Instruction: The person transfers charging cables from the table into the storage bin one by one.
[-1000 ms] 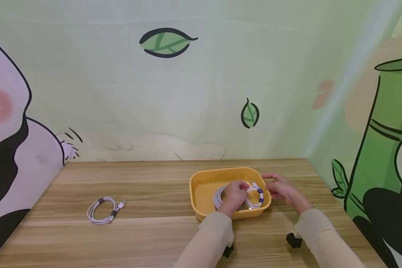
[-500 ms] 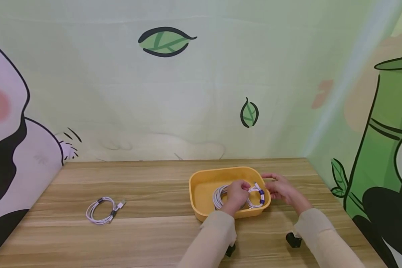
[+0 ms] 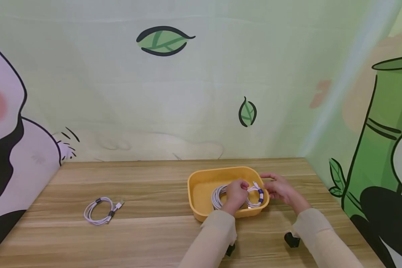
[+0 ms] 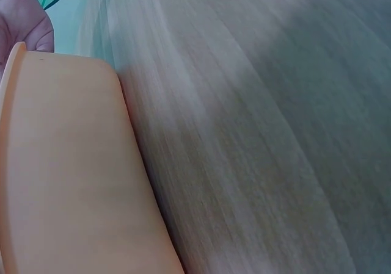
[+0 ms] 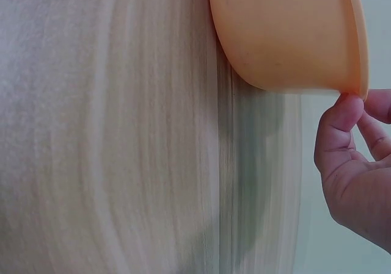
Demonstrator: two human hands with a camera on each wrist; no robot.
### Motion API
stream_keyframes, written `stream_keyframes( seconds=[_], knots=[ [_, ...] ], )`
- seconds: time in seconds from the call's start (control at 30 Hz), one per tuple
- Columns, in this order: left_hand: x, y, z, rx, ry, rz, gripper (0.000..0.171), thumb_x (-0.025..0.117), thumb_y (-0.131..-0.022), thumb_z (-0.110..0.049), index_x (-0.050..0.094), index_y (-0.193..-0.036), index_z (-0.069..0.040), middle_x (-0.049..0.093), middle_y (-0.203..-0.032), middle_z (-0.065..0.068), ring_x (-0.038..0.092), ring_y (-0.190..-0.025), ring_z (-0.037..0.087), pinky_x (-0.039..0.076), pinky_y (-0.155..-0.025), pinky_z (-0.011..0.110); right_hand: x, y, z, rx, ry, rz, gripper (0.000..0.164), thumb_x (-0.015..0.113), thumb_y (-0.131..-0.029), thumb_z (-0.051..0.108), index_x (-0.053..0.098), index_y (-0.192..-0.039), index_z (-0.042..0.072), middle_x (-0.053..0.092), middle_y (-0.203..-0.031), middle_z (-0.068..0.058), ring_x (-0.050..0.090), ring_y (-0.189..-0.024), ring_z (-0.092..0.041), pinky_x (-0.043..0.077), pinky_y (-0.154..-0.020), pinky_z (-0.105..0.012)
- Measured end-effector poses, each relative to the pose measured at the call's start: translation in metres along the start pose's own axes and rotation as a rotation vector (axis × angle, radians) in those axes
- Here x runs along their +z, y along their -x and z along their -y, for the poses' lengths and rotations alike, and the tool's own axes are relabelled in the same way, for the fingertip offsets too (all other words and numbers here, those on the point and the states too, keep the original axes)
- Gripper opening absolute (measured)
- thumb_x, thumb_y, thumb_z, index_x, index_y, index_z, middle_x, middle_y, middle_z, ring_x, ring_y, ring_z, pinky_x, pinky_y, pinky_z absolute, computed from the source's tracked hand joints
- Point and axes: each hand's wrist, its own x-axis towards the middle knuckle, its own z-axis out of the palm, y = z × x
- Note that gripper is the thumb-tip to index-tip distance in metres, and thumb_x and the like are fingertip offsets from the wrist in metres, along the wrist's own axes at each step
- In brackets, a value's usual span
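A yellow plastic basket [image 3: 201, 197] stands on the table, holding a grey-white coiled cable [image 3: 216, 198] and a white coiled cable with blue ties [image 3: 261, 197]. My left hand [image 3: 235, 194] reaches over the front rim into it, its curled fingers at the near side of the blue-tied coil and partly covering both coils. My right hand [image 3: 283, 190] is at the right end of the basket. In the right wrist view, the thumb [image 5: 342, 118] and a finger meet at the basket's rim. The left wrist view shows the basket's outer wall [image 4: 79, 152], hiding the left fingers.
Another white coiled cable [image 3: 100, 211] with dark ties and a USB plug lies on the left of the wooden table [image 3: 147, 238]. Behind the table hangs a pale green printed backdrop [image 3: 201, 89]. A black device [image 3: 292, 240] sits under the right sleeve.
The blue-tied coil has shifted slightly to the right under my left fingers. My right hand stays at the basket's right end. The whole head view drifts a little.
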Motion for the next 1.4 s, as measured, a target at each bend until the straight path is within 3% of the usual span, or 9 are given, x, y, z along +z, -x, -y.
stream_keyframes(
  seconds=[0.67, 1.2, 1.4],
  knots=[
    [-0.0005, -0.0017, 0.0024, -0.044, -0.044, 0.04, 0.016, 0.071, -0.065, 0.002, 0.065, -0.078, -0.004, 0.059, -0.066, -0.002, 0.049, -0.061, 0.006, 0.042, -0.058, 0.016, -0.0019, -0.0005, -0.002, -0.01, -0.013, 0.011, 0.053, 0.047, -0.083, 0.003, 0.029, -0.132, 0.001, 0.053, -0.06, 0.004, 0.046, -0.048, -0.005, 0.043, -0.047, -0.019],
    [-0.0042, -0.0027, 0.006, 0.058, -0.151, 0.064, 0.013, 0.069, -0.064, 0.0, 0.065, -0.075, -0.006, 0.061, -0.067, -0.001, 0.051, -0.063, 0.009, 0.041, -0.061, 0.017, -0.0025, -0.0017, -0.0032, -0.013, -0.01, 0.009, 0.052, 0.047, -0.083, 0.003, 0.03, -0.132, 0.001, 0.051, -0.061, 0.004, 0.046, -0.05, -0.006, 0.043, -0.048, -0.02],
    [-0.0044, -0.003, 0.0053, 0.045, -0.194, 0.072, 0.01, 0.069, -0.068, -0.005, 0.065, -0.076, -0.006, 0.059, -0.067, -0.002, 0.049, -0.064, 0.01, 0.041, -0.062, 0.019, -0.0019, -0.001, -0.0017, -0.01, -0.004, 0.0, 0.052, 0.048, -0.084, 0.004, 0.03, -0.132, 0.002, 0.05, -0.061, 0.004, 0.046, -0.05, -0.006, 0.043, -0.048, -0.019]
  ],
)
